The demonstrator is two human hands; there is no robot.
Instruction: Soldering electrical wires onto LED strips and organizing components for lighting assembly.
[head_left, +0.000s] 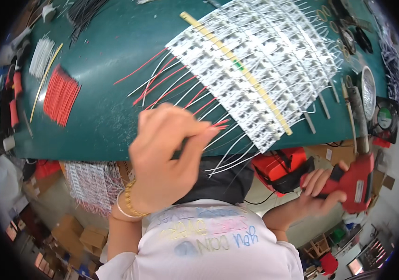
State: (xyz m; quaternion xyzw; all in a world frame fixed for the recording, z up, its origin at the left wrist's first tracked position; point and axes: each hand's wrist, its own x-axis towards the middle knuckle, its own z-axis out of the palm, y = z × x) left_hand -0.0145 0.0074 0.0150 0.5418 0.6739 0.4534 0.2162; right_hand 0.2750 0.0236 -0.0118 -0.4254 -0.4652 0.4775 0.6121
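Observation:
My left hand (164,147) is pinched on a few short red wires (220,125) whose tips stick out past thumb and forefinger. It hovers by the near left edge of a large white circuit board panel (255,60), from which red and white wires fan out. A yellow strip (236,65) with a green mark lies slantwise across the panel. My right hand (324,186), slightly blurred, is closed round a red gun-shaped tool (359,184) beyond the table's near edge at the right. Its handle is partly hidden by my fingers.
On the green table (110,60) lie a red wire bundle (61,97), a white wire bundle (42,57) and black wires (82,16). Scissors (346,35), a shiny round dish (368,93) and a small fan (386,119) stand at the right. A red bag (278,168) sits below.

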